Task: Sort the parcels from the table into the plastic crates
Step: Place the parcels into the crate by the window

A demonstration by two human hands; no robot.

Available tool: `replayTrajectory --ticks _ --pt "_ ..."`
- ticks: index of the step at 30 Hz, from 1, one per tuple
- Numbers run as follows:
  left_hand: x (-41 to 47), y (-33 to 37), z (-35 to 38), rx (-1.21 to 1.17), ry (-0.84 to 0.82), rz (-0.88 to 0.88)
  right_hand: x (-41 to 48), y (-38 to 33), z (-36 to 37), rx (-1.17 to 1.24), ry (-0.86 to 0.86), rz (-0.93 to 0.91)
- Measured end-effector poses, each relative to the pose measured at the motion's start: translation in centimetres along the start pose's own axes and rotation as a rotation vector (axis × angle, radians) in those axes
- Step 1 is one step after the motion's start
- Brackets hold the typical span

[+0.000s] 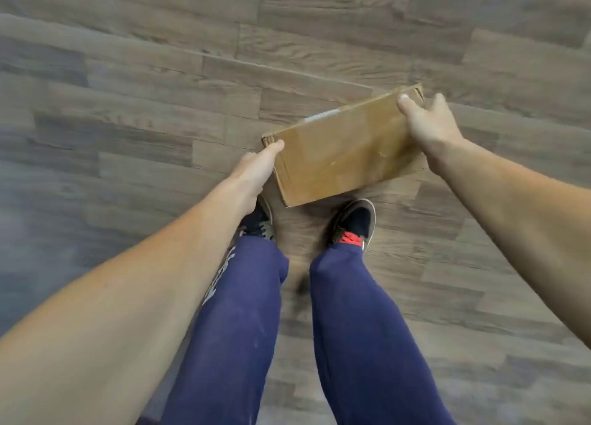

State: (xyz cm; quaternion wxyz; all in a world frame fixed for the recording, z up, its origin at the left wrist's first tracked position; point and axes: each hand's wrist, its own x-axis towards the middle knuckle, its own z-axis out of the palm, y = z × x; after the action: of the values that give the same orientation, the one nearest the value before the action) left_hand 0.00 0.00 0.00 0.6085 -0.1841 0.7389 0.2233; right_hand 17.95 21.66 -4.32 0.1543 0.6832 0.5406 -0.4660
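Floor: laid in wood-look planks, grey-brown with darker grain; it fills the whole view. The planks are set in staggered rows, and their long joints run from upper left to lower right.
Light: a soft sheen is seen across the planks at the lower left; the far corners are blurred.
Room: nothing but floor is shown; no wall or furniture edge can be made out.
Box: a plain brown cardboard parcel, oblong, held level between both hands over the floor, just ahead of the shoes. Its long side is slanted, the right end farther away. A pale strip is seen at its far edge; what it is cannot be told.
Left hand: clamped on the near-left end of the box. The thumb is laid along the top corner; the other fingers are hidden under the box.
Right hand: wrapped round the far-right end of the box. The thumb is pressed on the top face and the fingers are curled over the end.
Arms: both are bare and stretched forward and down.
Trousers: dark blue, with white lettering on the left leg, unreadable.
Left shoe: dark, partly covered by the left wrist.
Right shoe: dark with red laces, set flat on the floor.
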Motion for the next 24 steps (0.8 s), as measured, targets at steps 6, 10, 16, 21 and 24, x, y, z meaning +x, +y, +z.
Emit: replayTrajectory --ticks 6,10,16,21,24 --pt "-0.5 0.1 0.5 -0.191 -0.087 0.026 -0.9 0.7 0.3 0.05 0.06 0.074" --pt "-4.1 1.3 -0.6 -0.315 -0.025 0.092 -4.7 1.4 -1.4 0.106 0.155 0.074" --pt "-14.3 2.3 -3.3 -0.321 0.048 0.206 -15.7 -0.8 -5.5 0.461 0.271 -0.021" --pt "-27.0 4.8 -6.0 -0.358 0.111 0.426 -27.6 -4.8 -12.3 0.674 0.351 -0.155" --pt "-36.5 7.4 -7.6 -0.366 0.107 0.542 -35.9 -8.5 -18.2 0.776 0.377 -0.28"
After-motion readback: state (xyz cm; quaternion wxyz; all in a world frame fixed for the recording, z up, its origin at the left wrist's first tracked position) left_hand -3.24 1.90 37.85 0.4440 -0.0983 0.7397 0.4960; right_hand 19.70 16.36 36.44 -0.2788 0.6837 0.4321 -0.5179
